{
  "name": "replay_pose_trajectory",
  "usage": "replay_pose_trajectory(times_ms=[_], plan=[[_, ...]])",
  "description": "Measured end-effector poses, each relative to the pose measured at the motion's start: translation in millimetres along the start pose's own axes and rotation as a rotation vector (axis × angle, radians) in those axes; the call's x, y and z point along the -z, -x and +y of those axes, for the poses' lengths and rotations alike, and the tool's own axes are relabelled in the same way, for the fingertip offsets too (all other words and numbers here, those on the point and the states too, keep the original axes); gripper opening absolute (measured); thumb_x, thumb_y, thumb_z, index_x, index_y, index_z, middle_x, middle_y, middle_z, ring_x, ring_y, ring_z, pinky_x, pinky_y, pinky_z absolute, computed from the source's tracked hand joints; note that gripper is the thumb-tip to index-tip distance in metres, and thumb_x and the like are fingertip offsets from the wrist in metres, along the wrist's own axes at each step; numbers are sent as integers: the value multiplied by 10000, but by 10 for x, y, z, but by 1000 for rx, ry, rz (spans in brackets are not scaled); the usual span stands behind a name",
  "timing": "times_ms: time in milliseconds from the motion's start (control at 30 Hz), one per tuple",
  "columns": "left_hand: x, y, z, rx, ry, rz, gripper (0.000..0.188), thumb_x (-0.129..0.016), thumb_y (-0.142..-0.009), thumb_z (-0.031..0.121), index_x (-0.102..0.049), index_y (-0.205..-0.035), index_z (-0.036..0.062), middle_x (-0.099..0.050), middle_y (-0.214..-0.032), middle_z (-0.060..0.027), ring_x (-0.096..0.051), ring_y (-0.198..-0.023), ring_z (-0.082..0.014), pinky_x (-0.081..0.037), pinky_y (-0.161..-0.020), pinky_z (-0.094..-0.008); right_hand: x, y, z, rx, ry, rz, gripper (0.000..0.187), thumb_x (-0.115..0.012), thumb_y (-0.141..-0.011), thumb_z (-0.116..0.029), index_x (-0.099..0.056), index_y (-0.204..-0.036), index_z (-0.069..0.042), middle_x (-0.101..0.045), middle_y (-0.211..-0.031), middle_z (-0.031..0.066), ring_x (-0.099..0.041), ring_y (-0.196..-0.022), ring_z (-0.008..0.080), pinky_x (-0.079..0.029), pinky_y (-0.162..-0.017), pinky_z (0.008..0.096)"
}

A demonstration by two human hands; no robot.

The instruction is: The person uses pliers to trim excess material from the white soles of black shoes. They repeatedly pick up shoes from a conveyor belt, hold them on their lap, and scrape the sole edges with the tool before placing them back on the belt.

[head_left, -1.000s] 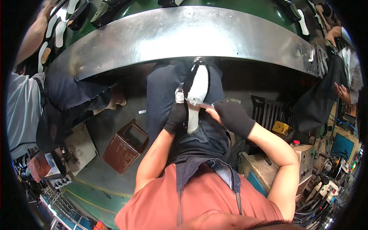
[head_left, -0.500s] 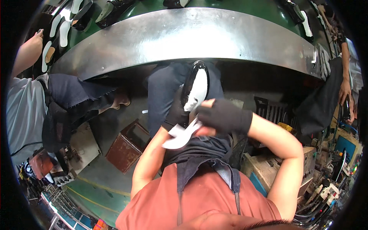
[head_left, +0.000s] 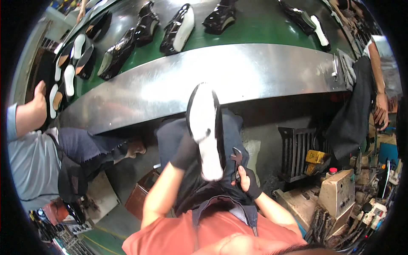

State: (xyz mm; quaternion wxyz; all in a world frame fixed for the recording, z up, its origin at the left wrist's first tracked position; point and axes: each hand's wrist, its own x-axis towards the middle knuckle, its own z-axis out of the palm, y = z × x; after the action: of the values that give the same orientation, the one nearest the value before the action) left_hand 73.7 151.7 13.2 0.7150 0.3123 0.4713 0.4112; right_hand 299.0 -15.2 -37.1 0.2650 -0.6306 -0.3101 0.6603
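Head view: black shoe (head_left: 206, 138) is raised in the closed grip of the left hand (head_left: 185, 152); wrench-shaped tool (head_left: 236, 158), clasped by the right hand (head_left: 247, 182), is now lowered, leaving the white sole (head_left: 203, 112) unobstructed.

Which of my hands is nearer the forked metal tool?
Right: your right hand grips the forked metal tool itself. Your left hand is apart from it, at the left side of the shoe.

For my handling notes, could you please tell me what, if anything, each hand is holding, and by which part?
The left hand holds the shoe by its left side; the right hand holds the wrench-like tool by its handle.
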Motion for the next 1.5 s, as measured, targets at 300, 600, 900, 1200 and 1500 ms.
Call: replay_pose_trajectory(times_ms=[300,600,900,1200,1500], plan=[[-857,-2210,1325,-616,-210,-316,429,-653,-908,269,-550,-1271,65,-625,-1147,-98,-605,-1019,-157,-486,-917,-309,258,-243,-344,-39,40,-180,650,-333,-982,-559,-646,-843,-6,-647,-681,91,-636,-570,178,-509,-557,315],[-603,-3480,1260,-714,-1337,560,1033,-791,-676,411,-216,-1413,-29,-384,-1341,-281,-407,-1250,-410,-344,-1057,-456,232,-345,-348,-68,-112,-276,583,-356,-1002,-494,-653,-811,-31,-643,-688,43,-604,-612,135,-484,-598,277],[-666,-3189,1801,-1235,-1990,-409,322,-613,-763,132,-590,-1081,86,-569,-1037,-135,-520,-1056,-317,-452,-884,-432,222,-390,5,-86,-181,-243,530,-398,-994,-482,-625,-918,-9,-616,-731,60,-614,-625,143,-527,-553,282],[-807,-3419,1330,-808,-1239,100,903,-785,-689,278,-320,-1411,-1,-507,-1298,-237,-486,-1226,-370,-390,-1043,-401,160,-346,-109,-77,-155,-214,529,-423,-990,-473,-581,-841,8,-591,-685,80,-616,-584,159,-543,-552,314],[-265,-2733,1484,-288,-259,-159,460,-710,-789,182,-596,-1166,-57,-665,-985,-101,-642,-840,-157,-517,-773,-272,224,-378,-243,-42,-88,-217,544,-402,-1000,-468,-616,-885,19,-610,-711,69,-613,-587,149,-532,-566,300]])
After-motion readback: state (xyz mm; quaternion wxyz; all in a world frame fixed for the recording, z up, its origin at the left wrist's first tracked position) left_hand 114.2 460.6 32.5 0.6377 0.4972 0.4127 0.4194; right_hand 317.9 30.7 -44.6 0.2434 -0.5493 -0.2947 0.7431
